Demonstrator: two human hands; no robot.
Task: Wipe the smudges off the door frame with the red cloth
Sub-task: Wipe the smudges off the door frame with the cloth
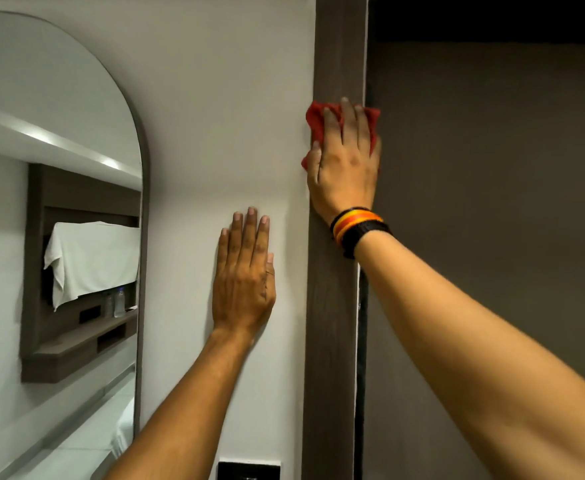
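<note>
A dark brown wooden door frame [336, 306] runs vertically right of centre. My right hand [346, 164] lies flat against it at upper middle, pressing the red cloth [317, 121] onto the wood; the cloth bunches out above and left of my fingers. A striped band circles that wrist. My left hand [244, 275] rests flat on the white wall [222, 116], left of the frame and lower down, fingers together, holding nothing.
An arched mirror [59, 202] hangs on the wall at left, reflecting a shelf unit with a white towel. The dark door [492, 202] fills the right side. A black switch plate [249, 471] sits low on the wall.
</note>
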